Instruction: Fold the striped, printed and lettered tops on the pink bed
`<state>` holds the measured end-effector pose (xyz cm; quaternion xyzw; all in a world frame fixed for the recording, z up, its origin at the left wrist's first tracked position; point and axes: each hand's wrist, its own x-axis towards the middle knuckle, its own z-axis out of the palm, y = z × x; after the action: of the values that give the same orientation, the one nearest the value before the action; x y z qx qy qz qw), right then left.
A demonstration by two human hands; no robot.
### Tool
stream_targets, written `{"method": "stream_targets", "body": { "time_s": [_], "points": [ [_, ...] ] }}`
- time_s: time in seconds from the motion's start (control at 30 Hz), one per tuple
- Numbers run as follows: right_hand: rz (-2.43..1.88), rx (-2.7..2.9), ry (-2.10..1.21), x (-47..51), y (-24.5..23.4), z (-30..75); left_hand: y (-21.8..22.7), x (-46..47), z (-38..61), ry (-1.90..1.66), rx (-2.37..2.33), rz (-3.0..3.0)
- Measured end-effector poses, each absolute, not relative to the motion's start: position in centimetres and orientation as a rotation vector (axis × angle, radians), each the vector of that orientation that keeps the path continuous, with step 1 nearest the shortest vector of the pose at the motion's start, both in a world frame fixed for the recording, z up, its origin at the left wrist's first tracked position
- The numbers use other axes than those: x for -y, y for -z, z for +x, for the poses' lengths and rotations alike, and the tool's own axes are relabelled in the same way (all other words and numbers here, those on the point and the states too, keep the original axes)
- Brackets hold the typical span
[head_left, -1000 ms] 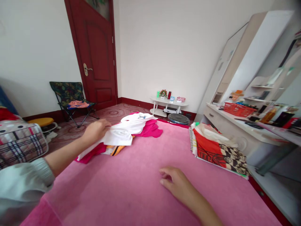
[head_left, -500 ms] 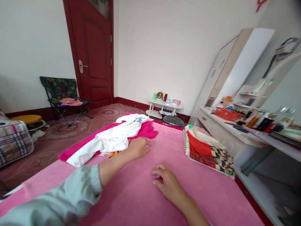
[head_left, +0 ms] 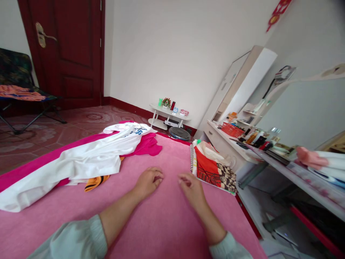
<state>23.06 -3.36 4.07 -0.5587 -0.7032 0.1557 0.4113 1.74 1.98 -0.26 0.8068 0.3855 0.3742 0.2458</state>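
My left hand (head_left: 147,181) rests on the pink bedspread (head_left: 151,230) with its fingers curled in and nothing in them. A short gap to its right, my right hand (head_left: 192,186) lies palm down on the same cover, fingers loosely bent, holding nothing. A heap of clothes lies to the left of both hands: a white shirt (head_left: 88,158) with blue print on top, a magenta garment (head_left: 145,144) under it and an orange and black piece (head_left: 95,180) poking out at the near edge. Neither hand touches the clothes.
A red, black and white patterned bag (head_left: 215,169) on a spiral-bound pad lies at the bed's right edge. A white dresser (head_left: 229,144) with bottles and a red basket (head_left: 232,129) stands to the right. A small white table (head_left: 168,117), dark red door (head_left: 67,54) and folding chair (head_left: 18,86) stand further off.
My left hand has let go of the white shirt and come back to rest beside my right hand. The shirt now lies spread on the pile. My view has turned right.
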Motion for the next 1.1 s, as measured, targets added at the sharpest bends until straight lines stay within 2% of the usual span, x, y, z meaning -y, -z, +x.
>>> {"method": "stream_targets", "body": {
  "time_s": [0.1, 0.17, 0.4, 0.5, 0.6, 0.77, 0.83, 0.97, 1.03, 1.1],
  "points": [
    [-1.614, 1.712, 0.066, -0.6, -6.5, 30.2, 0.4, -2.2, 2.0, -1.021, -1.093, 2.206],
    [-1.729, 1.612, 0.163, -2.6, -8.1, 35.0, 0.4, -2.3, 2.1, -1.017, -1.122, 2.205],
    [-2.034, 1.496, -0.012, -4.2, -8.3, 43.8, 0.2, -2.4, 2.2, -1.031, -1.151, 2.207],
    [-2.119, 1.545, -0.039, -3.2, -9.1, 43.1, 0.3, -2.4, 2.2, -1.039, -1.154, 2.209],
    [-2.129, 1.597, 0.058, -1.8, -12.1, 39.5, 0.6, -2.4, 2.3, -1.066, -1.139, 2.178],
    [-1.753, 1.519, 0.222, 1.0, -16.6, 28.8, -1.4, -1.4, 2.1, -1.301, -1.043, 1.801],
    [-1.643, 1.565, 0.157, 3.5, -16.4, 23.7, -4.0, -0.6, 1.3, -1.382, -0.956, 1.62],
    [-1.298, 2.093, -0.563, 10.4, -13.5, 15.0, -10.3, 0.5, -1.8, -1.495, -0.821, 1.465],
    [-1.253, 2.143, -0.701, 12.7, -12.0, 12.8, -12.3, 0.6, -3.2, -1.524, -0.875, 1.527],
    [-1.276, 2.036, -0.692, 13.0, -10.7, 12.6, -12.5, 0.7, -4.1, -1.451, -0.991, 1.703]
  ]
}}
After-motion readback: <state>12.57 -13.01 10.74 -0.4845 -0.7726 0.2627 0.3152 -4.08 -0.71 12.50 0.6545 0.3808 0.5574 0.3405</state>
